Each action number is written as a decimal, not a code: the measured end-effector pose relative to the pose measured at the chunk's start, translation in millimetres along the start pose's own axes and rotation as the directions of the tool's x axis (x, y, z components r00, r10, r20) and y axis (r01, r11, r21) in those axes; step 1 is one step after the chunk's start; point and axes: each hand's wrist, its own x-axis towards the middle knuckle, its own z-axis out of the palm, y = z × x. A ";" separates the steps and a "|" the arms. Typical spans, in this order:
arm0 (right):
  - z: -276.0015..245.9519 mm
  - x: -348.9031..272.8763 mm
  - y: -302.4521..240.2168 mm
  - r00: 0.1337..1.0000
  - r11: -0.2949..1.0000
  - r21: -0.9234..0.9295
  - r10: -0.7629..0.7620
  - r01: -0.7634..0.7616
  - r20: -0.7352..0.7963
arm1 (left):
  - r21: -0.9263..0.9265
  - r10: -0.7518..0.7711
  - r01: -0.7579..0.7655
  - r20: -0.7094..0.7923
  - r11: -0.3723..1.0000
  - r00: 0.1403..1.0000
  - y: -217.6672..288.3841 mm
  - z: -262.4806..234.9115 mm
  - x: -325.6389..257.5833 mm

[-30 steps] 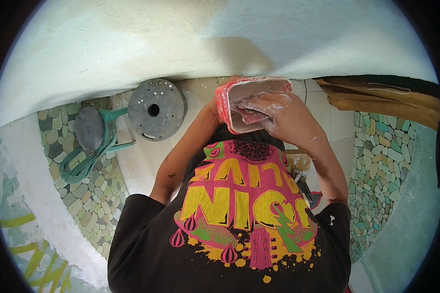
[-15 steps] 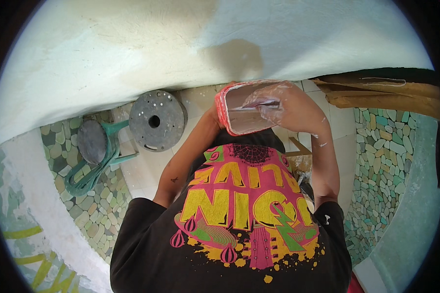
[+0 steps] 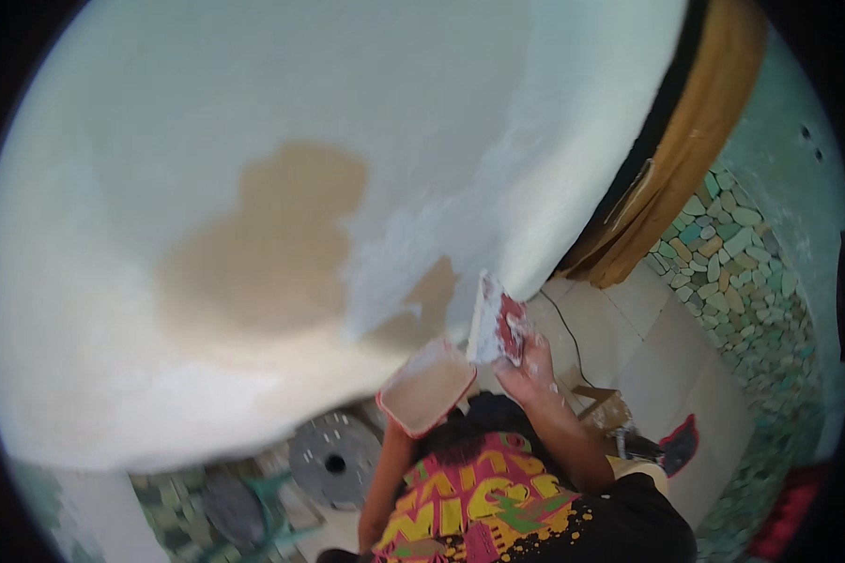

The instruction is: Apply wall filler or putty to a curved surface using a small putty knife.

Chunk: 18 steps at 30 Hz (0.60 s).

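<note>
My left hand [image 3: 400, 441] holds up a red plastic tub [image 3: 430, 392] with pale putty coating its inside walls; its fingers are mostly hidden under and behind the tub. My right hand [image 3: 532, 369], smeared with white, grips a putty knife [image 3: 494, 322] with a wide, coated blade and a reddish back. The blade stands upright just right of the tub, apart from it and close to the white wall [image 3: 253, 403]. A wet-looking, greyer patch shows on the wall, partly under my shadow.
A round grey slotted disc [image 3: 333, 460] and a green chair frame with a dark round seat [image 3: 235, 509] stand at lower left. Brown cardboard [image 3: 685, 150] leans along the wall's right end. A cable [image 3: 571, 328] lies on floor tiles near a small wooden box [image 3: 603, 409]; pebble paving [image 3: 723, 253] lies beyond.
My right hand has come out of the tub with the putty knife and moved toward the wall. The view has turned and tilted up the wall; the tub now appears lower.
</note>
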 end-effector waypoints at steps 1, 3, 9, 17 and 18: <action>16.3 -7.8 3.5 0.999 0.999 0.027 -0.022 0.020 0.044 | 0.056 0.060 -0.057 -0.037 0.997 0.998 -23.8 20.1 -18.6; 32.4 -26.9 -20.0 0.993 0.993 0.101 -0.069 0.059 0.097 | 0.121 -0.470 0.454 0.258 0.883 0.844 16.4 -13.9 14.5; 68.1 -18.2 -36.4 0.964 1.000 0.010 -0.024 0.022 0.265 | -0.437 -0.128 0.139 0.054 0.889 0.990 -24.6 50.4 14.7; 156.5 5.3 -91.3 0.879 0.961 0.271 -0.167 0.045 0.446 | -0.949 -0.132 0.312 0.314 -0.042 0.940 -41.2 72.9 26.2; 155.1 8.7 -92.6 0.878 0.972 0.231 -0.137 0.031 0.459 | -0.772 -0.141 0.248 0.204 0.585 0.969 -38.1 76.4 30.6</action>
